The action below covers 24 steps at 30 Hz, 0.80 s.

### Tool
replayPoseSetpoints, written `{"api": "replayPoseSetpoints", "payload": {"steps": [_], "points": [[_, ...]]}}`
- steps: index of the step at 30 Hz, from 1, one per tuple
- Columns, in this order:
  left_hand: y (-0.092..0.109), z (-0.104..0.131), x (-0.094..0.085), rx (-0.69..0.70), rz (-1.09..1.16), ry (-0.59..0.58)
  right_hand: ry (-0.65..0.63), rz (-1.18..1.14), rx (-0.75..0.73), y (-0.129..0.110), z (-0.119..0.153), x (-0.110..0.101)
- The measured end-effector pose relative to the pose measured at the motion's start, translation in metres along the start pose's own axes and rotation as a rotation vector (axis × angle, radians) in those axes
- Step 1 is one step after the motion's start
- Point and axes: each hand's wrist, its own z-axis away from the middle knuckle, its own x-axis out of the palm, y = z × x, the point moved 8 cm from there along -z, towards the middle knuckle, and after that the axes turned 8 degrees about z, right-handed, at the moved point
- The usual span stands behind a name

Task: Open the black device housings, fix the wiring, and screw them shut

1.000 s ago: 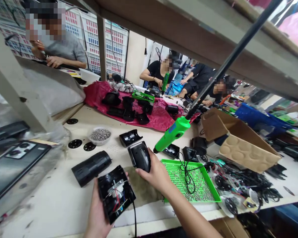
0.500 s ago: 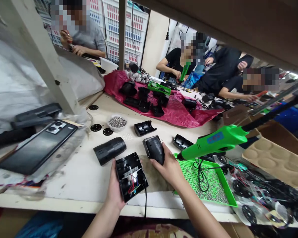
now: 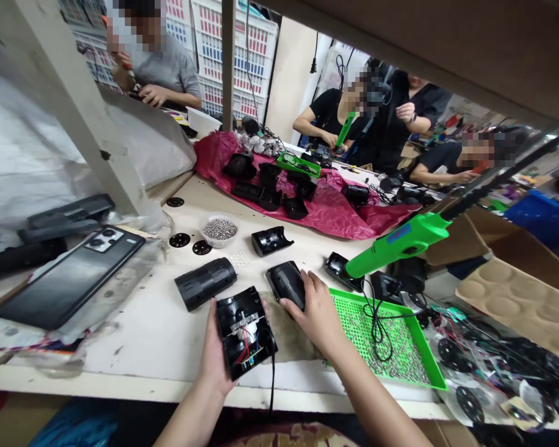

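Observation:
My left hand (image 3: 218,354) is closed around an open black plastic housing (image 3: 228,310), tilted towards me. Inside it show a round motor, red and blue wires and a small circuit board; a black cord hangs from its lower right corner. My right hand (image 3: 319,313) grips a curved black plastic shell (image 3: 286,284) by its right side, thumb at the near edge. Whether that shell touches the table, I cannot tell. Behind the housing lies a black cylindrical casing (image 3: 205,282). A hanging green electric screwdriver (image 3: 398,244) points down at the right, apart from my hands.
A green tray (image 3: 431,354) of screws stands at right, beside tangled wires and parts. Further back are a tub of small metal pieces (image 3: 220,230), black discs (image 3: 202,248) and a half shell (image 3: 271,241). A phone (image 3: 74,273) lies left. Several people work beyond.
The green screwdriver has swung up and away from my right hand. The shell in my right hand has shifted slightly left and its tilt has changed. The left hand barely moves.

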Motion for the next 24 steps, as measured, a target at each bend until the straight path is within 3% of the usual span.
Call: {"api": "replayPoseSetpoints", "payload": {"steps": [5, 9, 12, 15, 18, 24], "points": [[-0.002, -0.001, 0.0, -0.02, -0.005, 0.018, -0.088, 0.023, -0.249, -0.047, -0.043, -0.006], [0.0, -0.002, -0.007, 0.018, -0.058, 0.014, -0.192, 0.093, -0.476, -0.095, -0.085, 0.014], [0.005, -0.013, -0.024, 0.052, -0.098, -0.008, -0.241, 0.172, -0.566, -0.116, -0.108, 0.032], [0.007, -0.036, -0.039, -0.003, -0.083, -0.057, -0.284, 0.209, -0.61, -0.125, -0.121, 0.046], [0.013, -0.053, -0.042, -0.038, -0.067, -0.16, -0.315, 0.175, -0.602, -0.128, -0.127, 0.052], [0.019, -0.057, -0.035, -0.124, -0.008, -0.347, -0.276, -0.149, -0.428, -0.115, -0.117, 0.034]]}}
